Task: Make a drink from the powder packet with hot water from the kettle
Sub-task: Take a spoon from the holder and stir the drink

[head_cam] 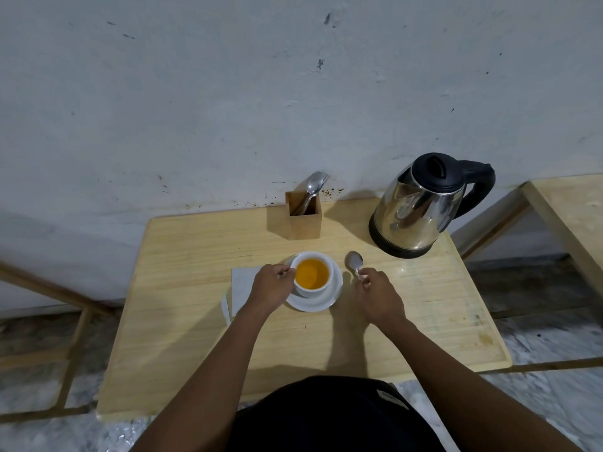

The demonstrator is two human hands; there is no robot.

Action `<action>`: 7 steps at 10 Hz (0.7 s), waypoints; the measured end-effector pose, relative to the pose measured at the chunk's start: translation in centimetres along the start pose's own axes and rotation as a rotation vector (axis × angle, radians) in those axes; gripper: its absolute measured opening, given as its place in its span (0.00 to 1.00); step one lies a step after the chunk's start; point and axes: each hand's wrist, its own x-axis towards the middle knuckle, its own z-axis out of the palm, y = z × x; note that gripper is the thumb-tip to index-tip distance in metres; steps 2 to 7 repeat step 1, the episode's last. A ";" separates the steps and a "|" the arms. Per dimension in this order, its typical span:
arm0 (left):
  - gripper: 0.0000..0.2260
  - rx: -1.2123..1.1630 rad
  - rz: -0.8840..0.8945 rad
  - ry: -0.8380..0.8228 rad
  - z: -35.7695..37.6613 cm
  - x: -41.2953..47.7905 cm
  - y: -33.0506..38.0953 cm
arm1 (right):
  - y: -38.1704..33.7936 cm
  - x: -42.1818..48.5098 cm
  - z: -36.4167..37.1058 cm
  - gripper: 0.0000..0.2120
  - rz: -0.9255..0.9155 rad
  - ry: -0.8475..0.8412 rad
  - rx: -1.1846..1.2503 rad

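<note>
A white cup [312,275] holding orange liquid stands on a white saucer [323,301] near the middle of the wooden table [195,308]. My left hand [272,287] grips the cup at its left side, where the handle is hidden by my fingers. My right hand [378,296] pinches the handle of a metal spoon [354,261], whose bowl rests on the table just right of the saucer. A steel kettle [421,210] with a black lid and handle stands at the back right. A white packet [241,288] lies flat left of the saucer, partly under my left wrist.
A wooden cutlery holder [303,216] with a spoon and fork stands at the back of the table against the wall. Another wooden table [571,207] edge shows at the right. Wooden frame bars [75,347] run along the floor on the left.
</note>
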 end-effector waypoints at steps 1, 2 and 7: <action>0.16 0.061 0.022 0.045 -1.2 0.4 1.3 | -2.1 1.5 -1.2 0.14 -0.128 -0.024 0.097; 0.16 0.061 0.022 0.045 -1.2 0.4 1.3 | -2.1 1.5 -1.2 0.14 -0.128 -0.024 0.097; 0.16 0.061 0.022 0.045 -1.2 0.4 1.3 | -2.1 1.5 -1.2 0.14 -0.128 -0.024 0.097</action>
